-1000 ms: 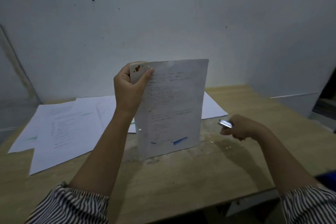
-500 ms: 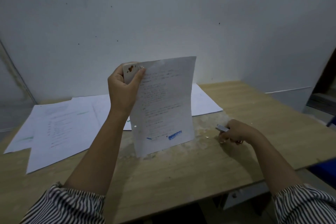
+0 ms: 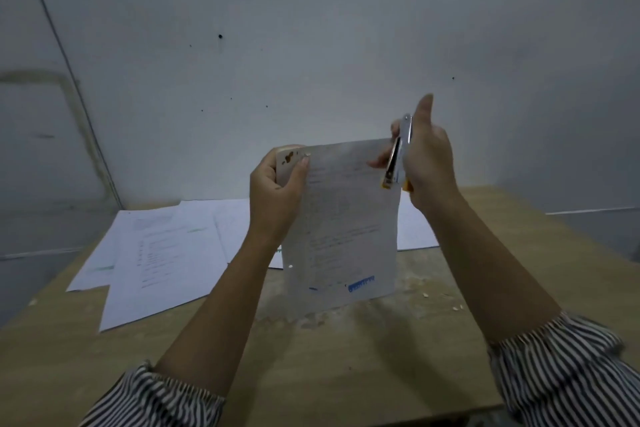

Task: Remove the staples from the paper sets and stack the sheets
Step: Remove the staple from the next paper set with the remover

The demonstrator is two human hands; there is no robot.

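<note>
A printed paper set [image 3: 343,229] with a blue stamp near its bottom stands upright above the wooden table [image 3: 346,357]. My left hand [image 3: 277,191] pinches its stained, curled top left corner. My right hand [image 3: 427,163] is raised at the sheet's top right corner and grips a metal staple remover [image 3: 398,158] with yellow tips, held against the paper's edge. Loose white sheets [image 3: 162,253] lie spread flat on the table at the left and behind the held set.
A plain grey wall rises right behind the table. Small paper crumbs [image 3: 453,305] lie on the tabletop to the right of the held set. The table's front edge runs along the bottom right.
My right hand has lifted the staple remover from the tabletop up to the paper's top right corner. The left hand still holds the set upright.
</note>
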